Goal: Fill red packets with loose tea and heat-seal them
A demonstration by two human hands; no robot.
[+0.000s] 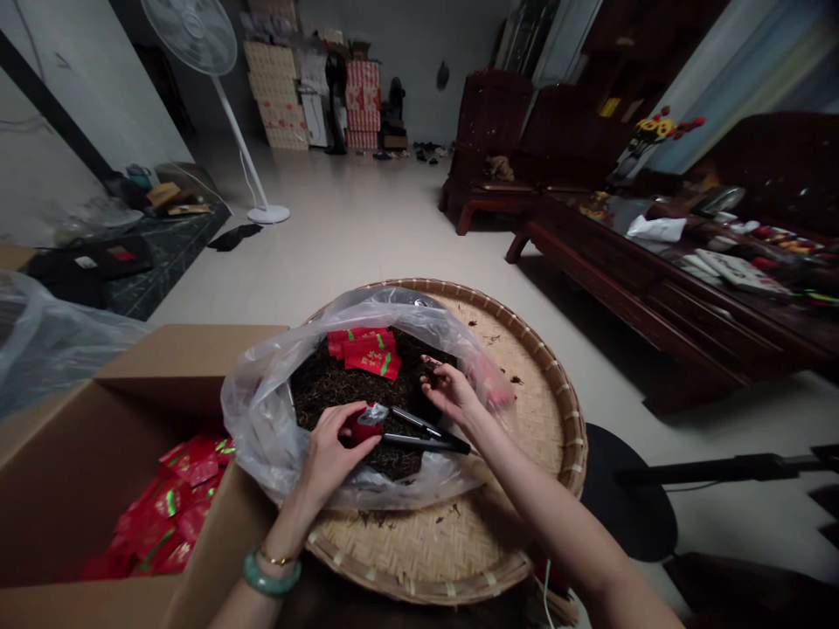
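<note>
My left hand [334, 450] pinches a small red foil packet [367, 425] upright, its silver mouth gaping at the top. Over the dark dried tea leaves [328, 384], my right hand [449, 389] has its fingers curled around a small clump of leaves. The leaves fill a clear plastic bag [262, 411] with its rim folded wide. Several flat red packets [370, 352] lie on the leaves at the back. A black two-armed tool like tongs [426, 443] rests on the leaves between my hands.
A round woven bamboo tray [551, 384] carries the bag, with stray leaves scattered on it. At left stands an open cardboard box [249, 524] of filled red packets [174, 507]. A black round stand base [629, 494] is at right, near a dark wooden table [609, 297].
</note>
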